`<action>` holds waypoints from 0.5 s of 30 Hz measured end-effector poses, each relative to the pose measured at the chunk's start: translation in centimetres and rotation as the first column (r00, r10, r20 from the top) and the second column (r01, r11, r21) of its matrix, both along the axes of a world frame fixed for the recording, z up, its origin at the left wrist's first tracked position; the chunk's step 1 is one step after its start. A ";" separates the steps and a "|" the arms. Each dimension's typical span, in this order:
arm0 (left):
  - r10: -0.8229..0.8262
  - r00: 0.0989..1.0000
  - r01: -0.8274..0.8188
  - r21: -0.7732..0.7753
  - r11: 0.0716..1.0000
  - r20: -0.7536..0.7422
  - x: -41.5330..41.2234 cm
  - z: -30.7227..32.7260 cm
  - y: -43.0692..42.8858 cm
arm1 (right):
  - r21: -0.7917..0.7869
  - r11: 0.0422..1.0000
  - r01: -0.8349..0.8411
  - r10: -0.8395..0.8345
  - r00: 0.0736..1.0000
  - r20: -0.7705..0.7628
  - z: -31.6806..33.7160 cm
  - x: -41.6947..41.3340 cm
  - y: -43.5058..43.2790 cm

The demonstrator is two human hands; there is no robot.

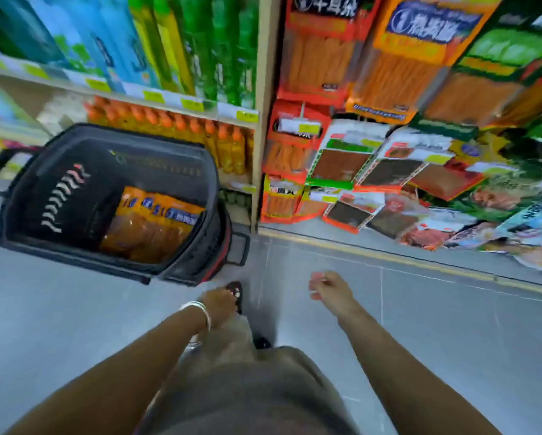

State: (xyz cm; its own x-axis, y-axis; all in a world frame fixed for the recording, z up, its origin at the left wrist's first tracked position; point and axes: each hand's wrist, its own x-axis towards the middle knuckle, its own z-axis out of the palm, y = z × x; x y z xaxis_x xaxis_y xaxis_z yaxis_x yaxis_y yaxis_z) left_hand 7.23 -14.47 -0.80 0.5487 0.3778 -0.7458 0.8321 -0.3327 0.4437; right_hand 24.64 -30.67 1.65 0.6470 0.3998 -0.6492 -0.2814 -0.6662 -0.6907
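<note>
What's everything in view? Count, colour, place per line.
basket: one, black, on floor, left
orange packs: several, orange, inside basket
yellow bottles: a row, orange caps, lower shelf behind basket
green bottles: several, green, upper shelf
hanging packs: many, orange and red, rack on right
floor: grey
bracelet: one, silver, left wrist
left hand: empty, near basket
right hand: empty, blurred, over floor

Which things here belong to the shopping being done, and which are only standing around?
Belong: black basket, orange packets inside it, matching packets on the rack, left hand, right hand, both empty.
Only around: orange-capped bottles, green bottles, red packets.
</note>
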 end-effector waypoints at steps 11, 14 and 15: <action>0.326 0.939 -0.330 -0.021 0.944 -0.109 -13.6 -2.8 4.4 | -0.320 0.728 -0.607 0.580 0.793 -0.186 -5.2 -8.3 4.0; 0.330 0.939 -0.339 -0.089 0.937 -0.102 -15.2 -2.1 7.7 | -0.260 0.808 -0.528 0.508 0.849 -0.145 -4.6 -8.4 9.6; 0.328 0.938 -0.339 -0.101 0.935 -0.109 -15.7 -2.1 9.3 | -0.230 0.830 -0.508 0.493 0.861 -0.125 -4.5 -8.4 11.7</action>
